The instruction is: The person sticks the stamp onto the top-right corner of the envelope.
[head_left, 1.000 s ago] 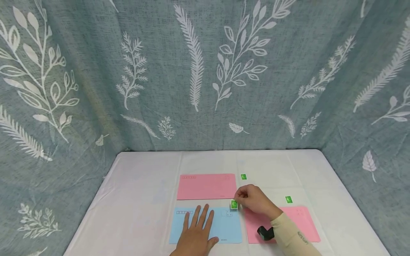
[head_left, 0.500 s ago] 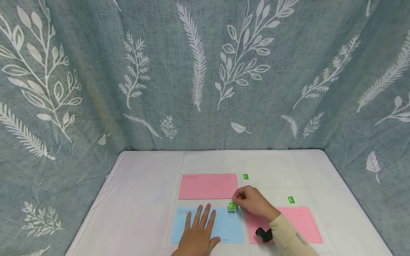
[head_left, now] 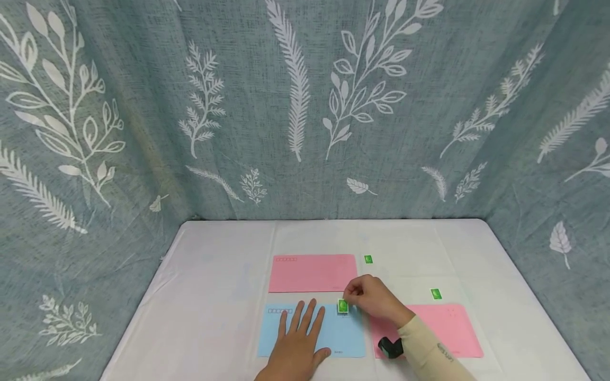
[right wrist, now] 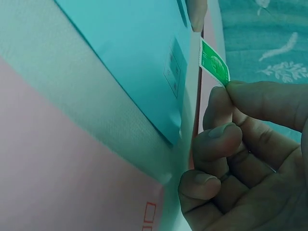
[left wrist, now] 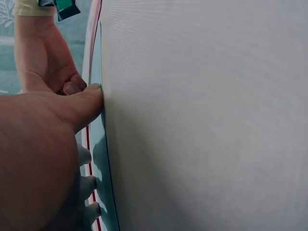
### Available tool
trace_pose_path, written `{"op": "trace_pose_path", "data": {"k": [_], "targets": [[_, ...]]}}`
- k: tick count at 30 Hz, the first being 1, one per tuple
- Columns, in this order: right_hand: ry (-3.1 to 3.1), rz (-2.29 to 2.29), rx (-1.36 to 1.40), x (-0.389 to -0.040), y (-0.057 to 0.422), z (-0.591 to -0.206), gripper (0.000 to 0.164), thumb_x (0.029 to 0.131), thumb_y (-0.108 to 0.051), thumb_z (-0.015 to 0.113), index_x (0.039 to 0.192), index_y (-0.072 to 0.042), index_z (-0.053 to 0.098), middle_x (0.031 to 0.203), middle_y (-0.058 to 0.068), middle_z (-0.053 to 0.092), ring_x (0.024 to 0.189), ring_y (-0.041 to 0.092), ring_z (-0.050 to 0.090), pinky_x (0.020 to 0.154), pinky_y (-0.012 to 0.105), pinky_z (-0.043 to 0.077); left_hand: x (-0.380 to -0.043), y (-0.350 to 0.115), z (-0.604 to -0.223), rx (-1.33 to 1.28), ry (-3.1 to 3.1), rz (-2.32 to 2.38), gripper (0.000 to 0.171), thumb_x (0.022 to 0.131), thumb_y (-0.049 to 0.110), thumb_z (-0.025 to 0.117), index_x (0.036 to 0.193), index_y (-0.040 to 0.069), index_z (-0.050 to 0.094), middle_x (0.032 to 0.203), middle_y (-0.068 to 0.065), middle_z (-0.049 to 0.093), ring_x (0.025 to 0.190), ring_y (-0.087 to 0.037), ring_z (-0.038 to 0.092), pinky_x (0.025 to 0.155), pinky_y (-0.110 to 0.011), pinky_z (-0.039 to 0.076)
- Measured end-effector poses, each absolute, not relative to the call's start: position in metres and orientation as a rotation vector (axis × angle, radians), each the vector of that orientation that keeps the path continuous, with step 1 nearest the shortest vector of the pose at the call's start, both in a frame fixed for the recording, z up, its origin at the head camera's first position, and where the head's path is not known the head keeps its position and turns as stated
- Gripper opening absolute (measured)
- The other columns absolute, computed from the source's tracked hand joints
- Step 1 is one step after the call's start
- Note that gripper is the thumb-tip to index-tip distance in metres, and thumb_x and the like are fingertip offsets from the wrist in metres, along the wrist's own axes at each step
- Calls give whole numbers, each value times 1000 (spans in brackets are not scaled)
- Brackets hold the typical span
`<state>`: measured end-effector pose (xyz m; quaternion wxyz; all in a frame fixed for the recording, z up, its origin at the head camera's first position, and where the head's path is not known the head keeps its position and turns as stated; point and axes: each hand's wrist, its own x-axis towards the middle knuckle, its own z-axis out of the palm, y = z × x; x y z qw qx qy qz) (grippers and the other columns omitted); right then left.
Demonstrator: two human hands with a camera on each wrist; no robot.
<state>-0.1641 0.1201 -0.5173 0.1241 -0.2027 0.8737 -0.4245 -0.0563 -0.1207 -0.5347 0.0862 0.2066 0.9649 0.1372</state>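
A green postage stamp (right wrist: pixel 215 62) with a white border is pinched by one corner between the thumb and forefinger of my right hand (head_left: pixel 376 299). In the right wrist view it is held up off the blue envelope (right wrist: pixel 130 53), near the printed box in that envelope's corner. The other fingers of the right hand (right wrist: pixel 255 139) are curled. My left hand (head_left: pixel 297 341) rests on the blue envelope (head_left: pixel 340 336) with its fingers spread. In the left wrist view the left thumb (left wrist: pixel 86 106) lies by the envelope's edge.
A pink envelope (head_left: pixel 312 274) lies behind the blue one. Another pink envelope (head_left: pixel 443 328) is to the right, partly under the right forearm. Two more green stamps lie on the white table (head_left: pixel 209 296): a far stamp (head_left: pixel 368 259) and a right-hand stamp (head_left: pixel 436 293). A patterned curtain (head_left: pixel 238 106) hangs behind.
The right hand has moved slightly left with the stamp, bringing it over the blue envelope's upper right corner. The left hand stays on the envelope. The head view has shifted a little.
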Motion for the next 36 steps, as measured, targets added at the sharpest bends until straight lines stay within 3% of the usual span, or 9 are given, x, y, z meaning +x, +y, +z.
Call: {"op": "trace_pose_path", "data": {"k": [7, 36], "targets": [[2532, -1239, -591, -166, 116, -520, 13, 99, -6, 73, 88, -10, 78, 78, -8, 67, 72, 10, 59, 69, 28, 49, -60, -121, -536, 601, 2867, 398, 86, 105, 56, 65, 170, 8, 35, 177, -17, 24, 162, -43, 19, 123, -73, 19], [2565, -1175, -514, -156, 102, -519, 16, 95, -1, 72, 83, -9, 79, 72, -6, 67, 67, 12, 58, 62, 29, 49, -55, -124, -530, 664, 2854, 449, 69, 108, 51, 62, 170, 32, 40, 177, -19, 22, 161, -48, 19, 121, -76, 18]]}}
